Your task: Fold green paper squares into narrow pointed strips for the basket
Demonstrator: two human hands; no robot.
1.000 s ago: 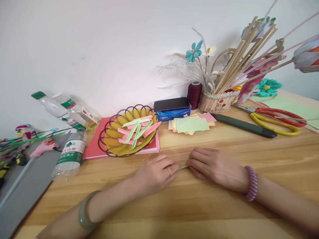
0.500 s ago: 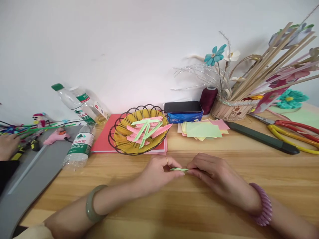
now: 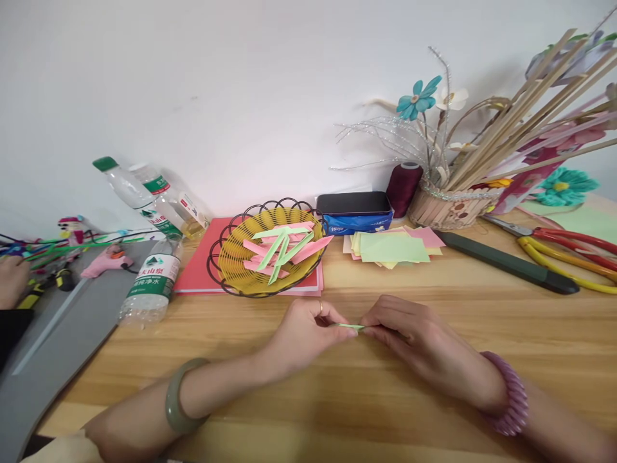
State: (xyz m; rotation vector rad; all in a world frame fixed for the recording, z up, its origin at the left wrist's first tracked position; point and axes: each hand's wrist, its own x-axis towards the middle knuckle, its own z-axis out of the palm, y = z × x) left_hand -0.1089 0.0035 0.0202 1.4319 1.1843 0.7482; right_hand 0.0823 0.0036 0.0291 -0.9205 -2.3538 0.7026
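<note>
Both my hands rest on the wooden table (image 3: 337, 399) and pinch a narrow folded strip of green paper (image 3: 351, 326) between them. My left hand (image 3: 308, 334), with a ring and a green bangle on its wrist, holds the strip's left end with closed fingers. My right hand (image 3: 414, 334), with a purple coil band on its wrist, pinches the right end. Just beyond the hands stands a yellow wire basket (image 3: 226, 257) with several folded pink and green strips in it. A stack of pastel paper squares (image 3: 393, 247) lies to the basket's right.
A red folder (image 3: 193, 276) lies under the basket. Plastic bottles (image 3: 149, 283) lie at the left, next to a grey mat (image 3: 62, 341). A phone on a tissue pack (image 3: 357, 212), a thread spool (image 3: 402, 186), a stick holder (image 3: 448, 209), a dark cutter (image 3: 506, 263) and scissors (image 3: 569, 251) stand behind. Another person's hand (image 3: 10, 280) shows at far left.
My fingers have drawn closer on the green strip and lifted it slightly off the table. The camera view shifted left, bringing the other person's hand into sight.
</note>
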